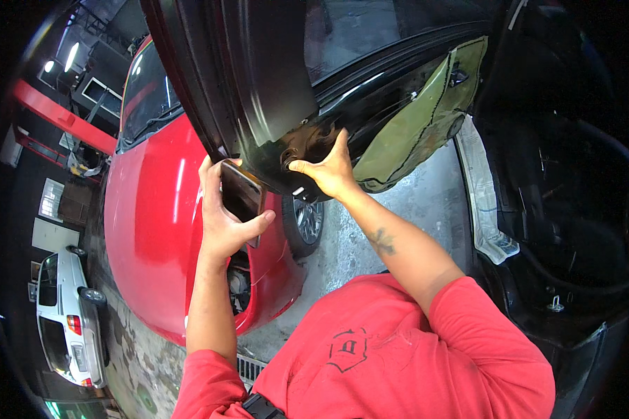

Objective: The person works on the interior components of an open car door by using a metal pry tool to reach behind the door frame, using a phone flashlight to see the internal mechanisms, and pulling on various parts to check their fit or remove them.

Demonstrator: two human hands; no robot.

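Observation:
My left hand (220, 220) is wrapped round a smartphone (242, 194) with a dark screen, held upright beside the edge of a black car door (269, 91). My right hand (328, 170) lies against the lower inner metal of that door, thumb and a finger spread wide. The thumb tip touches beside a round hole in the metal; the other fingers are mostly hidden. A small white piece (298, 191) shows on the door just below the thumb. Yellowish-green film (416, 122), edged with black sealant, covers the inner door to the right of this hand.
A red car (154, 230) stands close on the left, with a wheel (306, 222) near the door. A whitish strip of sheeting (483, 195) lies along the sill of the dark car interior (559, 202) at right. A white car (70, 318) is parked farther left.

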